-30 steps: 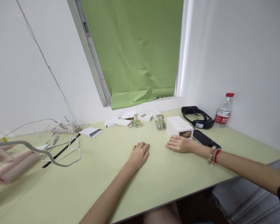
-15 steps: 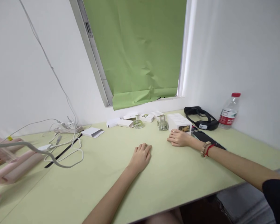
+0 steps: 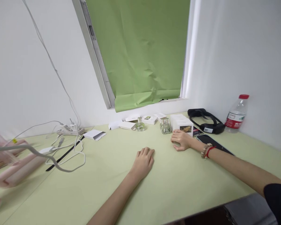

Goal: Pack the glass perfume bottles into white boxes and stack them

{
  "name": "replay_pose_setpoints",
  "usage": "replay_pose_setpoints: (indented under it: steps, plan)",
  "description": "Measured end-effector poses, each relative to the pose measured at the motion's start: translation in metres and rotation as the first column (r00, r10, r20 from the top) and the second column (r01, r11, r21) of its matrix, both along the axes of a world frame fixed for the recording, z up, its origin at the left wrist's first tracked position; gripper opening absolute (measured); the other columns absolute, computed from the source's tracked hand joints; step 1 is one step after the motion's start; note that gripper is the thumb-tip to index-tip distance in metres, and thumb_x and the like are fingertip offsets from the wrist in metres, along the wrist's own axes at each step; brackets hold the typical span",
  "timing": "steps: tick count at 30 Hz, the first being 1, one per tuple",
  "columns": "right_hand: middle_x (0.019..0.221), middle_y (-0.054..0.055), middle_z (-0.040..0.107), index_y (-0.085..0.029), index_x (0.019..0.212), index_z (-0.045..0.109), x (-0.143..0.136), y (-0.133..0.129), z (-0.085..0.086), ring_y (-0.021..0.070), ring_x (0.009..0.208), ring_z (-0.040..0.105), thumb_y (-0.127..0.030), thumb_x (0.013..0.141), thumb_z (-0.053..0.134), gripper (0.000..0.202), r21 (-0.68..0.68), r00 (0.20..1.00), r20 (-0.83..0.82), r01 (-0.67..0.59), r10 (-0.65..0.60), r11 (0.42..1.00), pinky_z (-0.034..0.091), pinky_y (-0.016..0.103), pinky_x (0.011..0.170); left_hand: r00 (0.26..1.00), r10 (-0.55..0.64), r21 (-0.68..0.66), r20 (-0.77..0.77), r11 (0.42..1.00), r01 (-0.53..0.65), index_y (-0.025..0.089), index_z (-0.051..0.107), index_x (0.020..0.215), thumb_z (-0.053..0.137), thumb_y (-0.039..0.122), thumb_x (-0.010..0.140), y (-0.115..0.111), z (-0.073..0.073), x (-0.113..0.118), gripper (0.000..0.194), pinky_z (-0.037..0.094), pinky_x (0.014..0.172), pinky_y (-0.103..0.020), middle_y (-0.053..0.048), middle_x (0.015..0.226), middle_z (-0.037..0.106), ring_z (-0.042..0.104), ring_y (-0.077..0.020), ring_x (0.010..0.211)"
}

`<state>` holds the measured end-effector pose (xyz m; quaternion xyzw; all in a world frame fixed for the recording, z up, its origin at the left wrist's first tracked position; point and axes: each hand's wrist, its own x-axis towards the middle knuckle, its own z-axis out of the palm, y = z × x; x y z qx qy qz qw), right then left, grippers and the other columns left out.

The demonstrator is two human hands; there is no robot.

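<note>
My left hand (image 3: 144, 160) rests palm down on the pale green table, its fingers loosely bent and nothing in them. Next to a row of white boxes (image 3: 178, 120) is my right hand (image 3: 182, 140), with a gap between its curved fingers and thumb; nothing shows inside. The front box bears a picture of yellow flowers. Whether the fingers touch that box I cannot tell. Just left of the boxes stand several clear glass perfume bottles (image 3: 165, 126) grouped together. Another perfume bottle (image 3: 140, 125), with greenish liquid, stands farther left.
Opened white cartons (image 3: 127, 125) lie along the wall, another carton (image 3: 95, 134) farther left. A phone (image 3: 214, 143) lies beside my right forearm, with a black headset (image 3: 206, 122) and water bottle (image 3: 236, 114) behind. White cables (image 3: 78, 153) and a pink stand (image 3: 18, 170) occupy the left.
My right hand's thumb has come away from its fingers, leaving a visible gap. My left hand stays on the table. The view has shifted slightly.
</note>
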<state>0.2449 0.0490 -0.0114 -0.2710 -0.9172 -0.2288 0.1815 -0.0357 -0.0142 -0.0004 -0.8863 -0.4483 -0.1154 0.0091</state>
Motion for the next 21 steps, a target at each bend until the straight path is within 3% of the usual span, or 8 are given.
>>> replay_pose_setpoints:
  steps: [8, 15, 19, 21]
  plan:
    - [0.064, 0.001, 0.053, -0.019, 0.070, 0.054, 0.000, 0.001, -0.002, 0.0148, 0.064, 0.047, -0.029, 0.068, 0.050, 0.011, -0.004, 0.999, -0.041, 0.011, -0.011, 1.000, 0.036, 0.034, 0.084, 1.000, 0.006, 0.001, -0.011, 1.000, -0.006, 0.020, 0.048, 0.117, 0.031, 0.017, 0.087, 0.001, 0.000, 0.001, 0.035, 0.037, 0.090, -0.037, -0.007, 0.113, 0.052, 0.047, -0.0202, 0.107]
    - [0.075, 0.002, 0.058, -0.019, 0.073, 0.056, -0.005, -0.007, -0.005, 0.0160, 0.075, 0.051, -0.022, 0.077, 0.049, 0.008, 0.285, 0.998, -0.051, 0.058, -0.046, 0.957, 0.037, 0.032, 0.085, 1.000, -0.007, 0.000, 0.008, 1.000, 0.007, 0.019, 0.049, 0.117, 0.031, 0.016, 0.086, 0.002, 0.001, 0.000, 0.035, 0.037, 0.089, -0.038, -0.008, 0.112, 0.053, 0.047, -0.0205, 0.105]
    - [0.087, 0.003, 0.060, -0.020, 0.081, 0.058, -0.019, -0.017, -0.004, 0.0162, 0.087, 0.053, -0.017, 0.078, 0.050, 0.009, 0.392, 0.984, -0.163, 0.130, -0.070, 0.911, 0.033, 0.036, 0.092, 1.000, -0.008, 0.011, 0.016, 1.000, 0.008, 0.021, 0.049, 0.116, 0.031, 0.018, 0.087, 0.003, 0.002, 0.000, 0.034, 0.038, 0.088, -0.037, -0.007, 0.110, 0.053, 0.048, -0.0200, 0.104]
    - [0.095, 0.004, 0.059, -0.022, 0.090, 0.058, -0.028, -0.022, -0.001, 0.0171, 0.095, 0.052, -0.017, 0.079, 0.050, 0.015, 0.382, 0.951, -0.278, 0.236, -0.132, 0.893, 0.028, 0.040, 0.099, 1.000, -0.013, 0.000, 0.007, 1.000, 0.013, 0.021, 0.049, 0.116, 0.030, 0.019, 0.088, 0.003, 0.003, 0.000, 0.035, 0.038, 0.088, -0.037, -0.007, 0.111, 0.053, 0.048, -0.0200, 0.104]
